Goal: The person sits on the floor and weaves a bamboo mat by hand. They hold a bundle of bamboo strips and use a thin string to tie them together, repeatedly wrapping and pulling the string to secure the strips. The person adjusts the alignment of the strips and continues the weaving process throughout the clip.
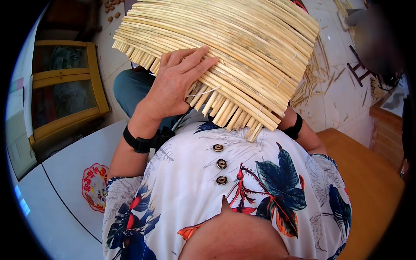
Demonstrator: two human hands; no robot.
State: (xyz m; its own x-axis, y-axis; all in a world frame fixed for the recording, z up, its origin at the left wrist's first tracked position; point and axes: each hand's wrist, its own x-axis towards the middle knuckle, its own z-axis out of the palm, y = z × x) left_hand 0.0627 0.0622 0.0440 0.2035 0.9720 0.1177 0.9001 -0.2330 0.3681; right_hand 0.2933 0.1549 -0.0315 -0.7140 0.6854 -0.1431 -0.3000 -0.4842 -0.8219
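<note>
A mat of pale yellow reed stalks (pixel 225 47), laid side by side and bound with thread, spreads over my lap and slopes away from me. Along its near edge, a second layer of cut stalk ends shows underneath. My left hand (pixel 180 80) grips this edge, its fingers lying across the top stalks and its thumb hidden. Beside that hand, a loose white thread (pixel 203 92) curls over the stalk ends. My right hand (pixel 289 118) is mostly behind the mat's near right corner; its fingers are hidden, while the wrist with a black band shows.
Cut stalk scraps (pixel 310 84) litter the tiled floor to the right. A yellow-framed glass cabinet (pixel 65 78) stands at left. Behind me on the left, a red patterned plate (pixel 94 187) lies on a pale table (pixel 56 208). An orange-brown surface (pixel 368 186) is at right.
</note>
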